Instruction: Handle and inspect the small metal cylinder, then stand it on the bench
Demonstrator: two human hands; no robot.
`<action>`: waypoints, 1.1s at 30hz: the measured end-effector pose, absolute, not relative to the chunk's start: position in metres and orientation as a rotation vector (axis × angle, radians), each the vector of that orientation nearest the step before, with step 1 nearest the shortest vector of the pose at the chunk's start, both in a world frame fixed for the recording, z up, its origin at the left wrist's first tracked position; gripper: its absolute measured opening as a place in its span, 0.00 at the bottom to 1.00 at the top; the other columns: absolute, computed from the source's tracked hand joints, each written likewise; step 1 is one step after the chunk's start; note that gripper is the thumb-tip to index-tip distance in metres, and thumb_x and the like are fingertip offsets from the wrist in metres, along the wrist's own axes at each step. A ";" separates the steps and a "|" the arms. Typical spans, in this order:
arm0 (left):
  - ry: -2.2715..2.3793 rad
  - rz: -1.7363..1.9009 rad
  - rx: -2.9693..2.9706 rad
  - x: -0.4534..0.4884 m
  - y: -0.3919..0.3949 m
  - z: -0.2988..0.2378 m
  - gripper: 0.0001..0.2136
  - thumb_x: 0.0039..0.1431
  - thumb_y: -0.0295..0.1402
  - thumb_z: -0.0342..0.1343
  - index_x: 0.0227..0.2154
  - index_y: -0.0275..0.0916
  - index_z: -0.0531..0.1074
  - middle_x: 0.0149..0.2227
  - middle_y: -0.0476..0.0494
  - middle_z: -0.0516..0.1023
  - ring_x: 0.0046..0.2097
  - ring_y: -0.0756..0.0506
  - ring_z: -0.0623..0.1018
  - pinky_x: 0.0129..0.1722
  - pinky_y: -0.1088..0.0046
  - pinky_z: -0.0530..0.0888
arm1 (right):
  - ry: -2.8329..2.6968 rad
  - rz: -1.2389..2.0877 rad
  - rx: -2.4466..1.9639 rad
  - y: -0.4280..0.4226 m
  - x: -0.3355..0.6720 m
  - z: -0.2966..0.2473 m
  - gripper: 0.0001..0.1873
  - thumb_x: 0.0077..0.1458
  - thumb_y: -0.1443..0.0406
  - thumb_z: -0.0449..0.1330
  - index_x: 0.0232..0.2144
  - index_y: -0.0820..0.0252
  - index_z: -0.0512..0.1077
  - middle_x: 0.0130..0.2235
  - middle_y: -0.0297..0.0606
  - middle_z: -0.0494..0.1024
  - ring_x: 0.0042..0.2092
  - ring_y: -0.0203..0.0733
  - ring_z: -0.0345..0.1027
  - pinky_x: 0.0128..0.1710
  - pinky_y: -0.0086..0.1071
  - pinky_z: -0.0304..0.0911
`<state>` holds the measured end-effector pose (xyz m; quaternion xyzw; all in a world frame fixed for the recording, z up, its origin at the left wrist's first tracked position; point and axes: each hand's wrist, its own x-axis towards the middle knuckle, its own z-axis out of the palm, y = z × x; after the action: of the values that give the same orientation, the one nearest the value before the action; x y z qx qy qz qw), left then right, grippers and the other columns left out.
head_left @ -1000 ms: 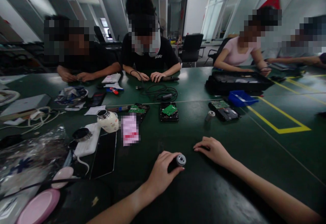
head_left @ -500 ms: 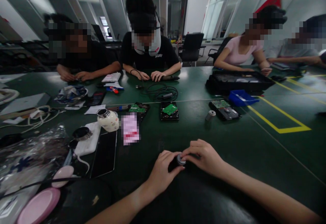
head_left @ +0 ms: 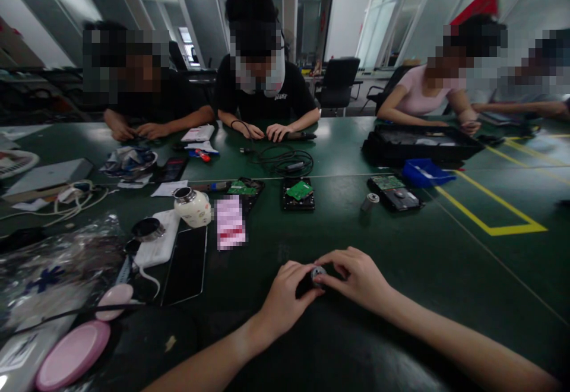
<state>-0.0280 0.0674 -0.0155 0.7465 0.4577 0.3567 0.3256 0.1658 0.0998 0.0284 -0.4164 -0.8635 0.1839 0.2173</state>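
A small round grey metal cylinder [head_left: 317, 274], perhaps a small motor, sits between my two hands just above or on the table; its lower part is hidden. My left hand [head_left: 287, 291] grips it from the left, with thumb and fingers curved around its side. From the right, my right hand [head_left: 354, 273] has its thumb and index finger on the cylinder's top and edge. A similar silver cylinder [head_left: 370, 202] stands upright farther off to the right, beside a hard drive with a green circuit board [head_left: 395, 192].
Beyond my hands lie another drive [head_left: 298, 193] and a coiled black cable [head_left: 285, 160]. At left are a phone [head_left: 186, 266], a cream bottle [head_left: 192, 208], a white power bank [head_left: 158, 240] and pink lids [head_left: 73, 355]. A black tray [head_left: 418, 145] and blue bin [head_left: 427, 172] stand right. Co-workers sit opposite.
My right fingers have shifted on the cylinder: the index finger now reaches over its far edge and the thumb is at its near side, showing more of the top. My left hand keeps its grip.
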 end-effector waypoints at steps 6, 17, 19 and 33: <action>1.209 0.938 1.961 -0.028 0.067 -0.014 0.17 0.54 0.32 0.64 0.47 0.41 0.72 0.42 0.45 0.77 0.44 0.43 0.74 0.47 0.65 0.72 | -2.332 0.424 -0.995 0.102 0.171 0.041 0.12 0.60 0.56 0.58 0.34 0.54 0.78 0.23 0.31 0.71 0.25 0.34 0.61 0.30 0.30 0.51; 1.226 0.885 1.948 -0.029 0.068 -0.013 0.18 0.54 0.33 0.64 0.49 0.45 0.71 0.45 0.46 0.76 0.47 0.43 0.73 0.50 0.62 0.70 | -2.342 0.468 -1.337 0.131 0.231 -0.009 0.12 0.56 0.53 0.61 0.32 0.51 0.80 0.26 0.33 0.73 0.28 0.37 0.65 0.32 0.32 0.55; 1.225 0.879 1.952 -0.028 0.068 -0.014 0.18 0.55 0.33 0.64 0.49 0.45 0.71 0.45 0.47 0.76 0.47 0.43 0.73 0.49 0.62 0.70 | -2.337 0.496 -1.336 0.128 0.230 -0.015 0.11 0.55 0.53 0.61 0.33 0.51 0.79 0.26 0.32 0.73 0.28 0.37 0.64 0.33 0.32 0.54; 1.198 0.935 1.967 -0.028 0.068 -0.017 0.17 0.55 0.32 0.63 0.47 0.42 0.72 0.43 0.45 0.77 0.45 0.43 0.74 0.47 0.65 0.72 | -2.300 0.650 -0.955 0.107 0.169 0.024 0.12 0.56 0.53 0.61 0.31 0.54 0.78 0.24 0.31 0.72 0.27 0.34 0.61 0.32 0.31 0.50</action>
<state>-0.0278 0.0683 -0.0169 0.7493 0.4561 0.3562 0.3220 0.1687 0.1073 0.0239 -0.3562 -0.8579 0.2423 0.2800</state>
